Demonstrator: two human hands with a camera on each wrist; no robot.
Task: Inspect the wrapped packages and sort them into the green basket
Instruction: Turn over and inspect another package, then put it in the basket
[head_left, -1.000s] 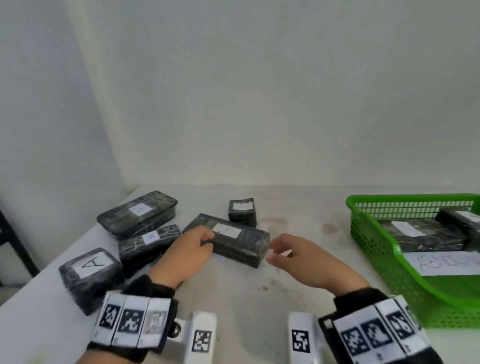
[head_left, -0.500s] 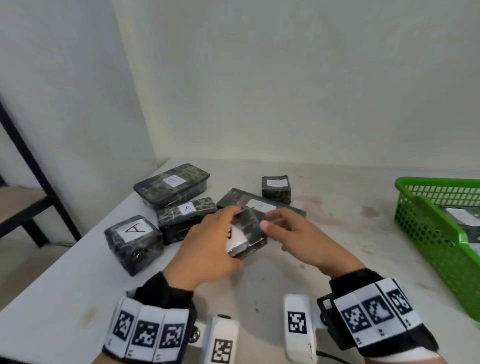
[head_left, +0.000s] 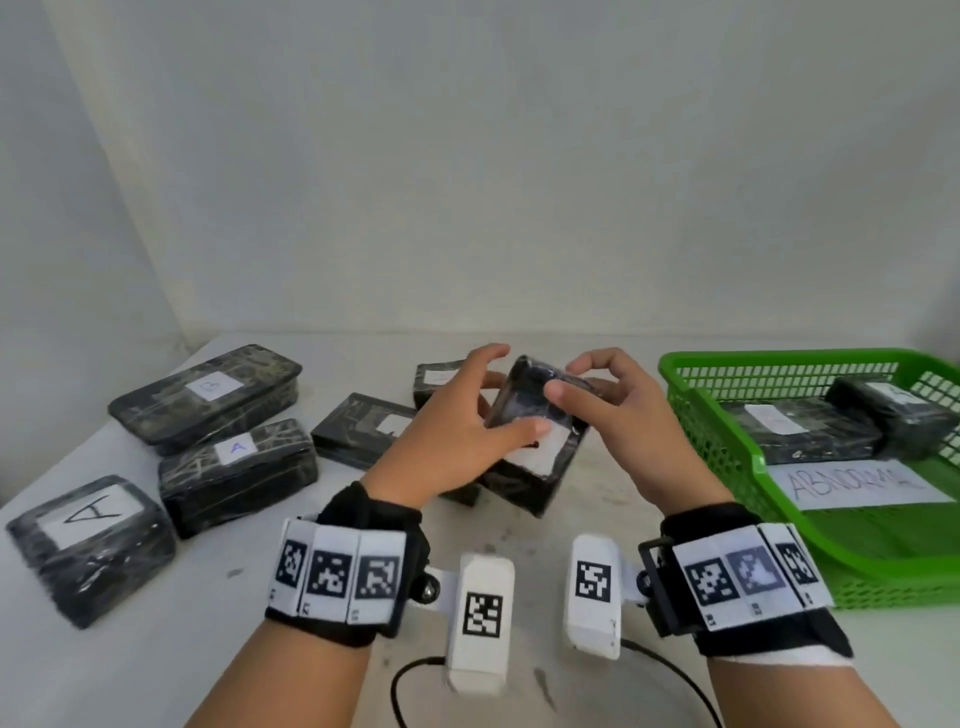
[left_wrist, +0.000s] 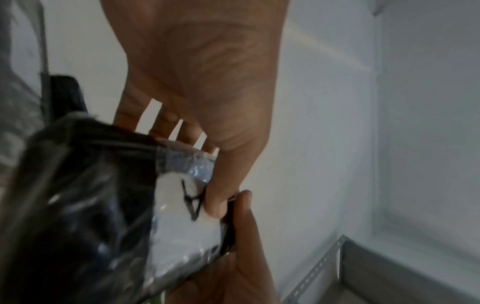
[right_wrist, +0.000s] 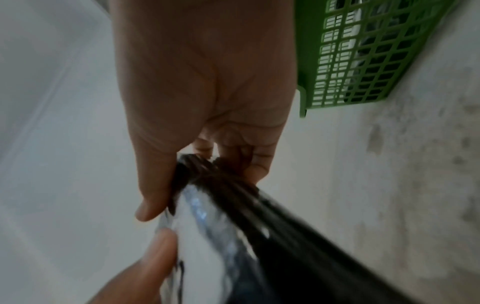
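Observation:
Both hands hold one black wrapped package (head_left: 524, 457) (left_wrist: 103, 205) (right_wrist: 246, 236) tilted above the table centre, its white label (head_left: 540, 452) facing up. My left hand (head_left: 467, 415) grips its left side, thumb on the label (left_wrist: 182, 205). My right hand (head_left: 608, 400) pinches its far right end, thumb on top. The green basket (head_left: 701, 467) (right_wrist: 363, 61) stands at the right with two wrapped packages (head_left: 800, 431) and a sheet reading ABNORMAL (head_left: 857, 483) inside.
Several more black wrapped packages lie at the left: one labelled A (head_left: 88, 540) near the front edge, another A (head_left: 234, 467) behind it, a long one (head_left: 208, 395), a flat one (head_left: 363, 431) and a small one (head_left: 436, 379). A black cable (head_left: 410, 675) lies at the front.
The hands lifted a package off the table and raised it, tilting it up, and shifted right toward the basket. The view swung back so that the basket shows more fully.

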